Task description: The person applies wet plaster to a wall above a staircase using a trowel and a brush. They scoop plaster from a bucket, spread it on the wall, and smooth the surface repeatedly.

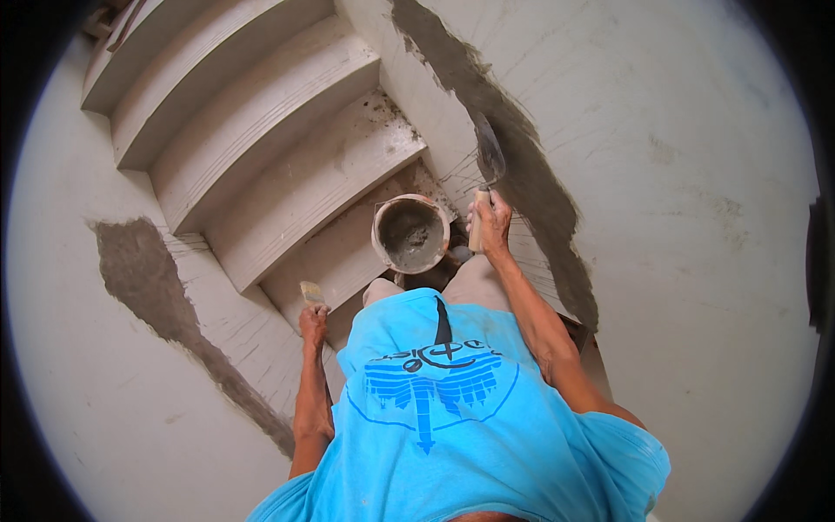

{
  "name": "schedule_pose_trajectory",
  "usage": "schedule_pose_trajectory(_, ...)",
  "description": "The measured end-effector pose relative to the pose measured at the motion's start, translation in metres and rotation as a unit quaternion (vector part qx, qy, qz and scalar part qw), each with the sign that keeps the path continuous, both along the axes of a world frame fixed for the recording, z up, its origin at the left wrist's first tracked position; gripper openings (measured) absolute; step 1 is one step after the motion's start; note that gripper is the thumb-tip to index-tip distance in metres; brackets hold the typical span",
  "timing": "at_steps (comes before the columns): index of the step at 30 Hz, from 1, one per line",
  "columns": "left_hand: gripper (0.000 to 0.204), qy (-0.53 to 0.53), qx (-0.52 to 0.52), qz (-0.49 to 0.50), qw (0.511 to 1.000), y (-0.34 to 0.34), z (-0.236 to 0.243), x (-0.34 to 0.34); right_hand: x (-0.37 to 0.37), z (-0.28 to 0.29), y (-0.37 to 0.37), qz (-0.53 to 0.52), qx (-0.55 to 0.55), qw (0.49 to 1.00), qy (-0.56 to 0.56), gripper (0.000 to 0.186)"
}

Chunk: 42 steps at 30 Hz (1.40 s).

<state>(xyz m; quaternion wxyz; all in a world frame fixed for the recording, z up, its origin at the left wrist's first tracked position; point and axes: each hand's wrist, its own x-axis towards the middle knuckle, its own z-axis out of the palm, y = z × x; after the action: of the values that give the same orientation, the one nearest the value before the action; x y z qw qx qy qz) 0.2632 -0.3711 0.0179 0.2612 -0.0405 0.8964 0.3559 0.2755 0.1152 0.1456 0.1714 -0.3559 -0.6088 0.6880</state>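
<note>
The right hand (492, 219) is wrapped around the wooden handle of a pointed trowel (489, 150), fingers pressed together in a full grip. The blade rises just beyond the mortar bucket (410, 233), to its right, and lies against the band of wet grey mortar (522, 165) that runs diagonally down the pale right-hand wall (696, 217). The bucket stands on a stair tread directly in front of the person's knees, holding a shallow pool of grey mix.

The left hand (313, 324) is to the lower left of the bucket, fingers closed on a small brush (310, 292) whose pale head points up toward the steps (261, 148). Farther left of the bucket, a second dark mortar strip (165, 304) slants down the opposite wall, with fine scratch lines beside it.

The step in hand looks like smoothing the fresh fill along the right wall. In my judgement it goes best with the blade kept nearly flat to the surface, drawn along the length of the strip with steady pressure so the edges feather into the old plaster. Keeping the bucket close to the knee makes reloading short, and the brush stays ready for wetting or blending the margins.
</note>
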Motion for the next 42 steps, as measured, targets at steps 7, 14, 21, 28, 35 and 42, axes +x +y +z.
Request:
schedule_pose_trajectory(7,0.031,0.041,0.021,-0.025,0.999,0.012,0.016,-0.012,-0.033,-0.012,0.025,0.030,0.031,0.999,-0.003,0.026)
schedule_pose_trajectory(14,0.033,0.000,0.008,0.007,1.000,-0.003,0.004,-0.005,0.020,0.010,-0.001,-0.041,-0.022,0.999,0.022,0.029)
schedule_pose_trajectory(21,0.031,0.096,0.014,-0.066,0.993,-0.004,-0.005,-0.004,0.001,0.007,0.005,0.034,-0.002,0.999,0.002,0.031)
schedule_pose_trajectory(28,0.035,0.024,0.001,-0.017,1.000,0.007,0.001,-0.020,-0.016,-0.002,0.029,0.013,0.002,1.000,0.011,0.030)
schedule_pose_trajectory(35,0.038,0.023,-0.029,-0.058,0.998,-0.003,0.008,-0.008,0.047,0.007,0.006,-0.043,-0.031,0.998,0.029,0.029)
schedule_pose_trajectory(42,0.037,0.051,-0.011,-0.057,0.997,0.011,0.007,-0.012,0.022,0.008,0.020,0.021,0.019,1.000,-0.011,0.031)
